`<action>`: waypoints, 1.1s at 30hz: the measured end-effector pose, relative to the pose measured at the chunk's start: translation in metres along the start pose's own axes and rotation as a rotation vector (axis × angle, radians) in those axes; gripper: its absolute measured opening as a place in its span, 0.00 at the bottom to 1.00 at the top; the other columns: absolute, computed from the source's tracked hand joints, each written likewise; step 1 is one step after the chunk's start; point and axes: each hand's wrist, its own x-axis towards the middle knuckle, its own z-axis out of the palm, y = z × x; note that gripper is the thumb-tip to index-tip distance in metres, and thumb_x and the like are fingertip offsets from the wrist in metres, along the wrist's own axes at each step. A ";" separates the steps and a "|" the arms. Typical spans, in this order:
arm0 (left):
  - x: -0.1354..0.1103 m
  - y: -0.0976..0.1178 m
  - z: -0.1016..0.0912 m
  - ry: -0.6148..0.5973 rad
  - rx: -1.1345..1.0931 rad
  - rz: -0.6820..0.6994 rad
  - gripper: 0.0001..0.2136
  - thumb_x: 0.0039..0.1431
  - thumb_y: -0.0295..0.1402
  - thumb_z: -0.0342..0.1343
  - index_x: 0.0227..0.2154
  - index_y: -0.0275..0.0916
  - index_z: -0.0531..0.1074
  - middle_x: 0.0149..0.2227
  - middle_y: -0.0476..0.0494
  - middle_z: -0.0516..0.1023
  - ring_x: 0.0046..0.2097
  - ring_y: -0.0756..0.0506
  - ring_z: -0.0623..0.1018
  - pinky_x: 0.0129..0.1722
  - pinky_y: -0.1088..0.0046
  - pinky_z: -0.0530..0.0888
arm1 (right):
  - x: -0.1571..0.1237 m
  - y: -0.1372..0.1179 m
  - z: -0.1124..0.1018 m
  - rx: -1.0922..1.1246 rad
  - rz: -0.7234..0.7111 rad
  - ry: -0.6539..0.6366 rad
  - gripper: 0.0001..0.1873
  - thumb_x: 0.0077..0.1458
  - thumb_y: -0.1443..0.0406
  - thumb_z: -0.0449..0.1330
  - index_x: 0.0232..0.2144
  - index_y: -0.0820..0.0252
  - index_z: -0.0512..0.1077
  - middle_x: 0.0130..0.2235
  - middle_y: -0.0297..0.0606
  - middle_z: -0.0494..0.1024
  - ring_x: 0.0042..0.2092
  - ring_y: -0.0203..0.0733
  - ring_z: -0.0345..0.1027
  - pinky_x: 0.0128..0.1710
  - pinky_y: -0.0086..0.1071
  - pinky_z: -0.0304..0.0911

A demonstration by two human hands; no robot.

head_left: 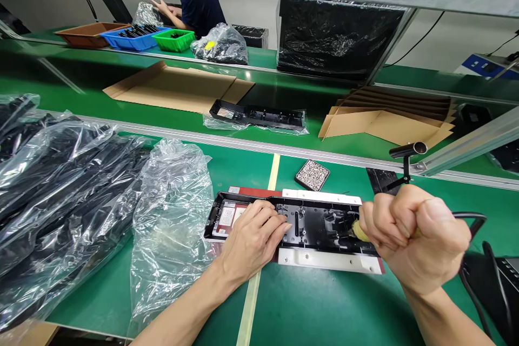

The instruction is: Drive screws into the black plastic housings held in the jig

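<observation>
A long black plastic casing (310, 227) lies with its inside facing up on a fixture with white side rails (328, 259) and a red base. My left hand (256, 230) rests over the casing's left middle, fingers bent together and holding it; the fingertips reach inside. My right hand (417, 235) is closed in a fist around a corded tool with a yellow grip (360, 231). The tool points down into the casing's right end; its tip is hard to make out. A cable shows behind that hand. Behind the fixture sits a small black tray of tiny metal pieces (312, 175).
A tube-shaped metal holder (408, 150) stands behind my right hand. Clear plastic bags (170, 227) and bagged black parts (60, 173) cover the left. On the shelf lie cardboard (174, 86) and another black casing (259, 115). A person (200, 5) works beyond coloured bins (133, 40).
</observation>
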 end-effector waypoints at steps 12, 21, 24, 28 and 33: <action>-0.001 0.001 0.002 -0.005 -0.003 -0.006 0.02 0.71 0.27 0.60 0.44 0.37 0.76 0.40 0.44 0.82 0.45 0.42 0.76 0.47 0.58 0.80 | 0.004 -0.007 -0.002 -0.028 0.040 -0.081 0.31 0.61 0.52 0.64 0.17 0.57 0.54 0.15 0.27 0.46 0.17 0.31 0.39 0.15 0.27 0.40; -0.001 0.001 0.003 -0.008 0.006 -0.009 0.02 0.71 0.27 0.59 0.43 0.36 0.76 0.40 0.44 0.81 0.45 0.42 0.76 0.47 0.57 0.80 | 0.007 -0.009 -0.003 0.005 0.059 -0.114 0.30 0.61 0.51 0.65 0.16 0.57 0.57 0.14 0.27 0.47 0.17 0.31 0.40 0.14 0.29 0.39; -0.001 0.001 0.003 -0.009 0.005 -0.008 0.02 0.71 0.27 0.60 0.43 0.36 0.76 0.40 0.44 0.81 0.45 0.42 0.76 0.47 0.58 0.80 | 0.007 -0.009 -0.003 0.009 0.057 -0.119 0.30 0.61 0.51 0.65 0.16 0.56 0.59 0.15 0.27 0.47 0.17 0.31 0.40 0.14 0.29 0.39; 0.000 0.002 0.001 -0.007 -0.005 -0.015 0.02 0.71 0.27 0.60 0.44 0.36 0.76 0.40 0.44 0.81 0.46 0.42 0.76 0.47 0.59 0.79 | 0.007 -0.009 -0.004 0.011 0.058 -0.122 0.29 0.62 0.52 0.65 0.16 0.56 0.59 0.15 0.27 0.48 0.17 0.31 0.40 0.14 0.29 0.39; 0.001 0.004 0.000 -0.002 -0.026 -0.044 0.02 0.72 0.29 0.59 0.44 0.37 0.76 0.41 0.44 0.82 0.46 0.42 0.77 0.46 0.60 0.79 | 0.007 -0.009 -0.005 0.044 0.073 -0.150 0.28 0.62 0.54 0.64 0.16 0.56 0.60 0.14 0.27 0.47 0.17 0.31 0.40 0.14 0.30 0.37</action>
